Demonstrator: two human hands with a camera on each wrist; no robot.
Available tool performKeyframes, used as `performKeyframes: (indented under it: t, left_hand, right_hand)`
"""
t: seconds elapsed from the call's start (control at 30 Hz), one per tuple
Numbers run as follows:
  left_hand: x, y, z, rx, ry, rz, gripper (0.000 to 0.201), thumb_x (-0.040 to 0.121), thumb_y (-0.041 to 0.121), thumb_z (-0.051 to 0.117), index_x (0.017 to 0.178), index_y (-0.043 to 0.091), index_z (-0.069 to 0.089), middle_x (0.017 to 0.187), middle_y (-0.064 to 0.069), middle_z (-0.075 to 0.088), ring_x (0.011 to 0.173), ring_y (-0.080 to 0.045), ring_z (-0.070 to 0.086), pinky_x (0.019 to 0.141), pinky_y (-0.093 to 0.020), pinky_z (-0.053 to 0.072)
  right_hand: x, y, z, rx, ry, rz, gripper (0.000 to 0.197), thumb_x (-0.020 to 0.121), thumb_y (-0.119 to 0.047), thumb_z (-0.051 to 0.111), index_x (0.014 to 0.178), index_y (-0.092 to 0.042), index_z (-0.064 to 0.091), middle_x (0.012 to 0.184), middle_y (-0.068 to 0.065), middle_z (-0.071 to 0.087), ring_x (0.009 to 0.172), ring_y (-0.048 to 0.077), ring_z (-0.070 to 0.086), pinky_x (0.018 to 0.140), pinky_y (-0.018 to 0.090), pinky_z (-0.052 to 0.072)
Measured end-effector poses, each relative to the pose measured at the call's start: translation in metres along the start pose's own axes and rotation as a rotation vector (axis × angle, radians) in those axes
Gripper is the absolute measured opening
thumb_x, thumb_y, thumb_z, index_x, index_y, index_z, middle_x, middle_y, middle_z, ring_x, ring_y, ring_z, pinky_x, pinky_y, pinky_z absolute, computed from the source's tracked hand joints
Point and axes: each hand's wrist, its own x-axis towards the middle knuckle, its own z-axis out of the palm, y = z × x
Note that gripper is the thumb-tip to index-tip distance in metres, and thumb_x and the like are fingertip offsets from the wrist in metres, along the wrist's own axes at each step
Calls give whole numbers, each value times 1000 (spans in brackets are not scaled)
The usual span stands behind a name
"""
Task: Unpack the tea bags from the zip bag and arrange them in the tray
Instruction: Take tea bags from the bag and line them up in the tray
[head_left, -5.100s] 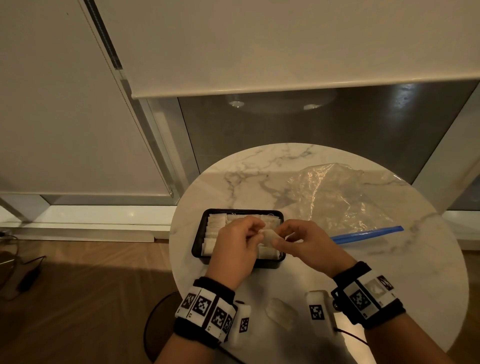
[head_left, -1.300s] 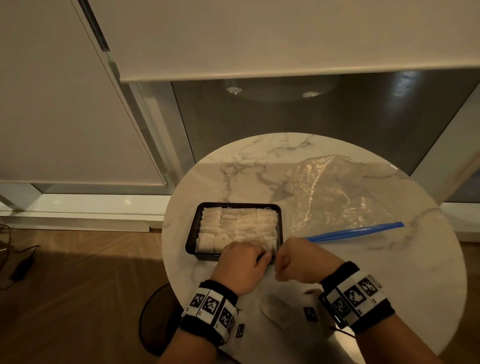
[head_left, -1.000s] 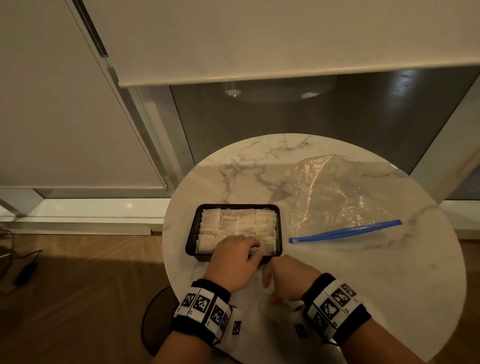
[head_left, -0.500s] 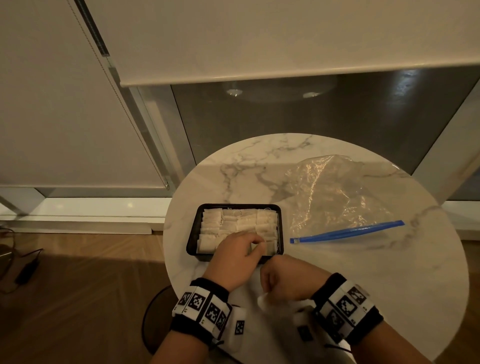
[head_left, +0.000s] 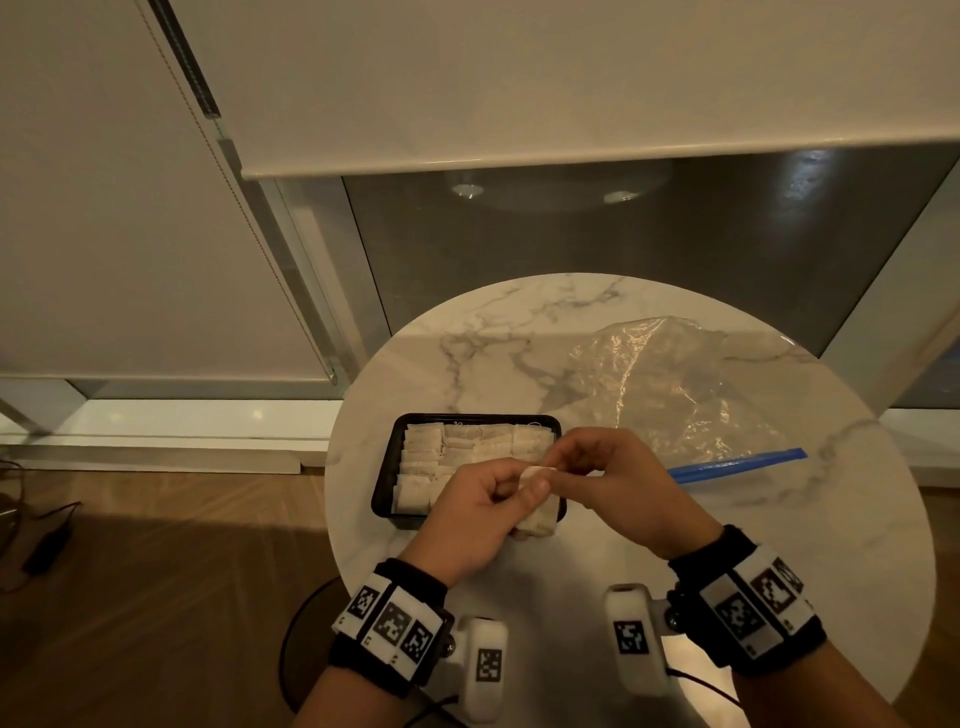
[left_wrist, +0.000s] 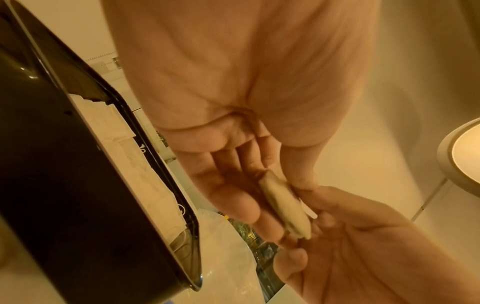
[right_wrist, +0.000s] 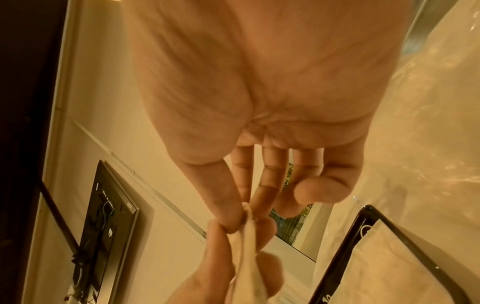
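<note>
A black tray (head_left: 387, 467) on the round marble table (head_left: 779, 545) is packed with rows of white tea bags (head_left: 467, 447). Both hands hover over the tray's near right corner, holding one white tea bag (head_left: 537, 475) between them. My left hand (head_left: 488, 499) pinches its lower part (left_wrist: 285, 205) between thumb and fingers. My right hand (head_left: 597, 473) pinches its top edge (right_wrist: 246, 230) with thumb and forefinger. The clear zip bag (head_left: 675, 395) with its blue zip strip (head_left: 737, 462) lies flat at the right, behind my right hand.
The table edge runs close on the left of the tray, with wooden floor (head_left: 156, 571) beyond. A window and roller blind (head_left: 519, 78) stand behind the table. Bare marble lies in front of the hands and at the far right.
My right hand picked a tea bag off the table near the front edge and lifted it. My left hand left the tray's tea bags and now shares the hold above the tray's near corner.
</note>
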Motion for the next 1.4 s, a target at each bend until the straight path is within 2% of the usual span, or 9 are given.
performKeyframes:
  t: [0.3, 0.4, 0.5, 0.73, 0.87, 1.0, 1.17, 1.3, 1.4]
  left_hand:
    - [-2, 1, 1, 102, 10, 26, 6, 96, 18, 66, 96, 15, 72, 75, 10, 68, 67, -5, 61, 64, -22, 48]
    - [-2, 3, 4, 71, 126, -28, 30, 95, 25, 67, 122, 33, 58, 111, 11, 67, 89, -2, 66, 76, -22, 54]
    - [-2, 7, 3, 44, 284, -35, 43, 95, 36, 63, 135, 40, 46, 125, 16, 58, 101, 5, 61, 86, -23, 55]
    - [-1, 3, 3, 130, 148, 17, 39, 95, 45, 58, 132, 32, 58, 126, 17, 63, 116, 4, 57, 94, -21, 50]
    - [-2, -2, 7, 118, 65, 22, 28, 102, 35, 54, 99, 17, 75, 89, 7, 73, 83, -5, 66, 76, -22, 51]
    - [-4, 0, 11, 87, 12, 20, 31, 103, 24, 52, 84, 15, 75, 80, 4, 73, 78, -7, 66, 74, -21, 50]
    - [-1, -2, 16, 27, 14, -17, 30, 102, 25, 53, 86, 10, 73, 83, -3, 74, 80, -11, 70, 77, -25, 54]
    - [2, -2, 17, -9, 26, -29, 32, 105, 27, 51, 91, 9, 74, 88, -13, 74, 83, -20, 71, 86, -44, 57]
    - [2, -3, 17, -16, 49, -49, 30, 105, 27, 51, 91, 12, 73, 86, -9, 74, 82, -22, 71, 82, -40, 60]
  right_hand:
    - [1, -4, -13, -129, -18, 54, 6, 83, -16, 77, 78, -15, 73, 78, 9, 71, 66, 16, 59, 68, 32, 52]
    - [5, 1, -16, -82, 307, 1, 8, 86, -18, 73, 80, -20, 69, 84, -1, 68, 74, 11, 59, 72, 30, 51]
    - [8, 5, -17, -279, 600, -82, 8, 88, -24, 70, 83, -27, 65, 94, -6, 60, 86, 8, 53, 75, 23, 44]
    - [7, 7, 1, -194, 184, 35, 10, 78, -20, 80, 72, -24, 73, 81, -4, 65, 66, 6, 53, 64, 21, 45]
    - [4, -2, 5, -121, 36, 17, 7, 80, -12, 79, 75, -11, 74, 73, 7, 71, 54, -1, 52, 55, 11, 44]
    - [3, -1, 4, -131, 8, 16, 6, 85, -3, 71, 79, -5, 71, 72, 10, 71, 54, 0, 59, 56, 9, 44]
    - [6, 10, 6, -227, 162, -20, 10, 86, -5, 68, 79, -12, 66, 85, 0, 63, 71, 4, 52, 65, 12, 44]
    - [7, 14, 9, -183, 205, -33, 13, 89, -6, 65, 80, -15, 62, 82, 0, 61, 75, 12, 54, 69, 23, 48]
    - [11, 14, 8, -153, 195, -40, 15, 90, -6, 63, 79, -16, 62, 79, -1, 63, 75, 10, 56, 68, 17, 47]
